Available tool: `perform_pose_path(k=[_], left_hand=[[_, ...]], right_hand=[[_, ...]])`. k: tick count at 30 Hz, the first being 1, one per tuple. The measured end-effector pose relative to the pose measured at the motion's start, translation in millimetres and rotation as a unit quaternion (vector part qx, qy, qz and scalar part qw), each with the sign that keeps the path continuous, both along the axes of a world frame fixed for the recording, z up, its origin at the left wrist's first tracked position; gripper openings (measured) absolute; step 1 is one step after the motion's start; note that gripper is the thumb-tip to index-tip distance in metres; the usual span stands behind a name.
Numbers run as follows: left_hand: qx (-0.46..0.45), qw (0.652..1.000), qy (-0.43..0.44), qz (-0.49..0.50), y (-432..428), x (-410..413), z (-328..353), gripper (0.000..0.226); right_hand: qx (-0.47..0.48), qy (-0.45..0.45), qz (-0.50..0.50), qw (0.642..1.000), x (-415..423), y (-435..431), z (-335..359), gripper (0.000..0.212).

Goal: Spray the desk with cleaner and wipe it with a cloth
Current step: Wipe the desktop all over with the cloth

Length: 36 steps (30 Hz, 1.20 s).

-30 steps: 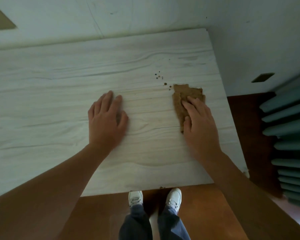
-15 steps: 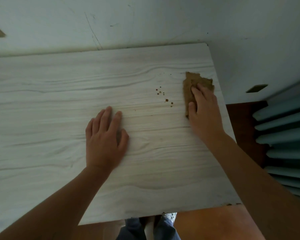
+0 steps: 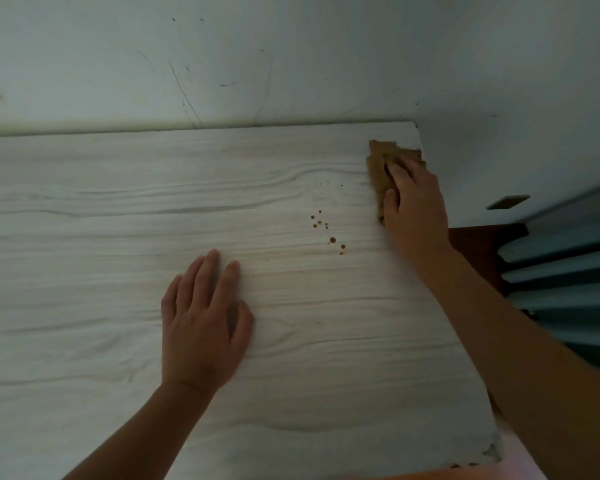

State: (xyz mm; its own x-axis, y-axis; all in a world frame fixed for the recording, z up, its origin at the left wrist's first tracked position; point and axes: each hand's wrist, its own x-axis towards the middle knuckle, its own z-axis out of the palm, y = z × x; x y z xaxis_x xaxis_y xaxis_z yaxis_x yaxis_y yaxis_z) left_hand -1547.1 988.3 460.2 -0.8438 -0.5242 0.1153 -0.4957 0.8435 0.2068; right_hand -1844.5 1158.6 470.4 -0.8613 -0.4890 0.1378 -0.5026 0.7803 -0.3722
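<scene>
Cloth (image 3: 377, 162) under flat right hand (image 3: 414, 209)

Cam: your head, wide-angle | faces forward and down onto desk (image 3: 84, 306), wall (image 3: 291, 64) beyond | near | single view

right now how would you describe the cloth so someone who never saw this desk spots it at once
Start at the pale wood-grain desk and go to its far right corner by the wall. There the right hand presses flat on a cloth. It is the only brown, ragged-edged patch, far larger than the small brown spots nearby.
</scene>
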Motion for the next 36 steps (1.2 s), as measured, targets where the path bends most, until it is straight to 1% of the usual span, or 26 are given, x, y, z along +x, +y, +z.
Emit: perform_pose_path(k=[4,7,8,10,13,15,17,20,22,25,27,30,32,34,36], left_hand=[[-0.003,1.000,0.007,0.000,0.2,-1.8,0.5,0.059],[-0.005,1.000,0.009,0.002,0.5,-2.3,0.5,0.059],[-0.005,1.000,0.009,0.002,0.4,-2.0,0.5,0.058],[-0.003,1.000,0.008,0.001,0.6,-1.6,0.9,0.058],[0.002,1.000,0.002,-0.001,-0.2,-1.7,2.0,0.059],[0.005,1.000,-0.001,-0.001,-0.3,-2.0,2.7,0.059],[0.005,1.000,-0.003,-0.003,-0.2,-2.1,3.3,0.058],[0.003,1.000,0.000,-0.002,-0.4,-1.8,2.4,0.058],[0.004,1.000,0.004,-0.001,-1.0,-1.8,1.9,0.058],[0.003,1.000,0.007,-0.002,-0.8,-1.9,1.7,0.058],[0.004,1.000,0.006,-0.001,-0.7,-2.0,1.9,0.058],[0.005,1.000,0.004,-0.001,-0.9,-2.4,1.6,0.058],[0.006,1.000,0.004,0.000,-1.5,-2.7,1.6,0.058],[0.004,1.000,0.005,-0.002,-1.2,-2.4,1.8,0.058],[0.004,1.000,0.009,-0.002,-0.9,-2.6,2.0,0.058]], right_hand=[[0.002,0.018,-0.033,0.999,-44.0,-27.8,-0.8,0.048],[0.016,0.015,-0.043,0.999,-49.5,-51.1,-2.7,0.048],[0.018,0.014,-0.023,0.999,-43.7,-56.3,-3.3,0.049],[0.016,0.015,0.067,0.997,-25.2,-57.5,-4.4,0.049],[0.037,0.024,0.220,0.975,-2.7,-36.8,-6.2,0.047],[0.046,0.036,0.256,0.965,-8.3,-22.3,-2.6,0.046],[0.033,0.037,0.229,0.972,-24.3,-14.8,0.0,0.048],[-0.014,0.035,0.131,0.991,-47.6,-18.4,2.8,0.056],[-0.028,0.048,0.106,0.993,-49.5,-27.8,-1.0,0.054],[-0.033,0.044,0.117,0.992,-31.7,-39.6,-6.1,0.047],[-0.033,0.032,0.148,0.988,-15.0,-37.6,-5.3,0.042],[0.014,0.017,0.235,0.972,-4.5,-17.5,1.3,0.043],[0.052,0.025,0.267,0.962,-18.8,-5.1,6.7,0.047],[0.060,0.038,0.237,0.969,-42.6,-1.0,7.8,0.047],[0.045,0.039,0.162,0.985,-64.6,-6.1,5.7,0.047]])
